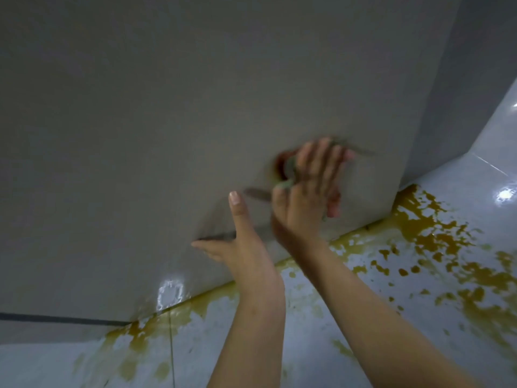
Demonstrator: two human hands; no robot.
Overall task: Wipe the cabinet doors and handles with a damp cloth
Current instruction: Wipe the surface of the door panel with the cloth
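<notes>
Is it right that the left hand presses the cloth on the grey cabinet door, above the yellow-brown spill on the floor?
Not quite: the head view shows the right hand pressing the cloth on the grey cabinet door. The left hand rests open. The yellow-brown spill is on the floor.

Both hands crowd the cabinet door's (167, 121) lower right; its broad upper left lies open.
</notes>
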